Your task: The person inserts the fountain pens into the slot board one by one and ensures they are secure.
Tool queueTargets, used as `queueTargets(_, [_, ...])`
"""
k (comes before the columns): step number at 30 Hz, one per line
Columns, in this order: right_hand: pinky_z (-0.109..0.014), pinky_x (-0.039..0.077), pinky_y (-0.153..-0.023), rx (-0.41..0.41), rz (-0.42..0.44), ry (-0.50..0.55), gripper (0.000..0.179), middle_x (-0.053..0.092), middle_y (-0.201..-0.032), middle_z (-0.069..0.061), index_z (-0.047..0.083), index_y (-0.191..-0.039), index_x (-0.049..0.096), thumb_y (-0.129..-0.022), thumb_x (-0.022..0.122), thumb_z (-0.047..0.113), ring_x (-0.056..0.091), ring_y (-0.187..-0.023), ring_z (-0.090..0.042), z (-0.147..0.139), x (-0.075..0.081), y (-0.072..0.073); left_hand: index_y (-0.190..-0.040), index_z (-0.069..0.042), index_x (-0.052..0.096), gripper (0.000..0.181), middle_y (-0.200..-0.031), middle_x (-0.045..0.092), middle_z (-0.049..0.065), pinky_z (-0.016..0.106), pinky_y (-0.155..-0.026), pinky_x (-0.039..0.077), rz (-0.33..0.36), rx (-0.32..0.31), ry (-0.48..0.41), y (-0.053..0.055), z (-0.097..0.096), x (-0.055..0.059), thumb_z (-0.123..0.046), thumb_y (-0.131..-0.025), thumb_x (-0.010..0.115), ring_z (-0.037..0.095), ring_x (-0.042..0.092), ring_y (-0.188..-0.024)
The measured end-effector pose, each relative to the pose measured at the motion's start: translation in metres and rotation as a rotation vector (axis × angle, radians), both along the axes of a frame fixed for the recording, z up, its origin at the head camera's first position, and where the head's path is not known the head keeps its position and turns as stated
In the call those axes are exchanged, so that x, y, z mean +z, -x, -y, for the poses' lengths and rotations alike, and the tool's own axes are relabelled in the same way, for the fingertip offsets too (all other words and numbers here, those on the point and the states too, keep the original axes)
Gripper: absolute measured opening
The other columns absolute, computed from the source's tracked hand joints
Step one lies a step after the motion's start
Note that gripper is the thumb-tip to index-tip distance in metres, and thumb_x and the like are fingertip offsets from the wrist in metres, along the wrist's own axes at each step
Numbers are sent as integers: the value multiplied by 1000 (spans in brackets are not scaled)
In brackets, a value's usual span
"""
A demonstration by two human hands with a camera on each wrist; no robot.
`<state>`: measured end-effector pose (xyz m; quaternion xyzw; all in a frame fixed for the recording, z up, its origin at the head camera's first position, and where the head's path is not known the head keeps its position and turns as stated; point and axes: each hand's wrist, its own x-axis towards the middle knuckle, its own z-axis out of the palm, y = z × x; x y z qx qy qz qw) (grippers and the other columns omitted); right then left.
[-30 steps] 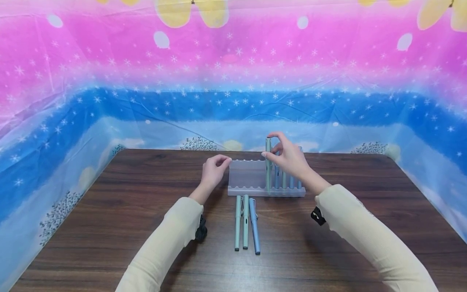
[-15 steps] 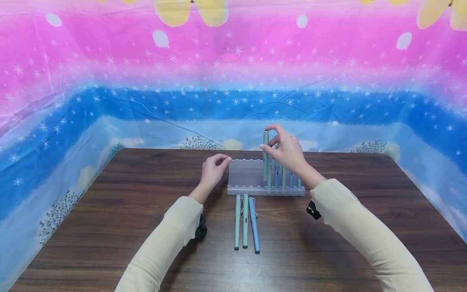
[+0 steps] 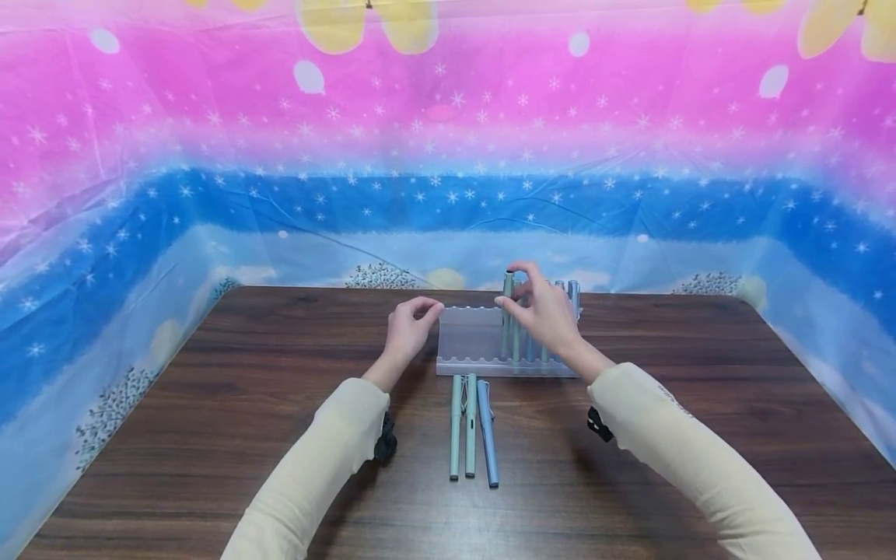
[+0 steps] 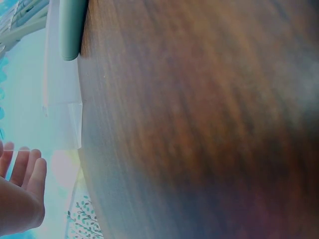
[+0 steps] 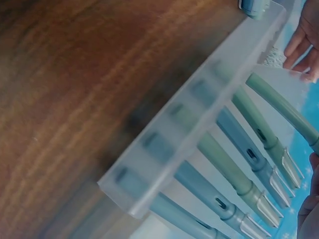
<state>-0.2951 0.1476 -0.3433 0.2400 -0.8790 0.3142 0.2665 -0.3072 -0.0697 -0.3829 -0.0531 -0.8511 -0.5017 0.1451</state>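
My right hand (image 3: 549,315) pinches a green pen (image 3: 506,319) near its top, holding it upright at the clear plastic pen rack (image 3: 470,336). In the right wrist view, the lower end of this green pen (image 5: 281,104) shows beside the row of pens and above the rack's front ledge (image 5: 219,84). Several green and blue pens stand in the rack's right part, partly hidden by the right hand in the head view. My left hand (image 3: 408,330) pinches the rack's upper left corner between thumb and fingers.
Two green pens (image 3: 456,435) and a blue pen (image 3: 488,435) lie on the brown wooden table (image 3: 280,389) in front of the rack. A patterned pink and blue cloth (image 3: 448,194) hangs around the table's back and sides.
The right hand has lifted a green pen, moved it slightly left of the standing row, then lowered it toward the rack. The left hand and the lying pens have stayed put.
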Motion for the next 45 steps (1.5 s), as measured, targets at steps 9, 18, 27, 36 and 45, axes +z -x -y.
queueTargets(9, [-25,25,-33,22,38,-28,45,63,-73,2,15,-119,43,-81,64,27,34,-35,-9,0,-11,-3,-93,-7,67,19,-92,64,5,32,-80,42,6,-1,-7,0,0,-1,-23,-85,59,18,57,-84])
queueTargets(18, [-25,26,-34,59,91,-12,43,64,-75,0,14,-119,44,-82,63,25,35,-35,-10,-1,-13,-1,-93,-7,67,18,-92,64,5,33,-81,41,-1,3,-1,1,0,-1,-21,-85,60,19,57,-86])
queueTargets(27, [-28,34,-39,81,128,-36,42,62,-79,-3,15,-124,43,-86,58,23,40,-40,-11,-5,-12,3,-93,-6,67,19,-91,64,5,33,-81,40,-29,-1,8,2,1,-2,-21,-85,59,19,56,-88])
queueTargets(36, [-29,38,-43,73,205,-98,55,51,-63,2,16,-132,37,-83,62,19,43,-45,-13,-9,-13,7,-93,-7,67,18,-91,64,5,33,-81,41,-17,-5,2,2,1,-3,-21,-85,59,19,56,-87])
queueTargets(45, [-31,34,-44,48,273,-85,53,47,-55,-1,14,-133,38,-84,60,16,40,-44,-16,-10,-9,10,-94,-7,67,20,-92,64,5,32,-81,41,-6,-5,-3,2,1,-2,-23,-85,59,18,56,-87])
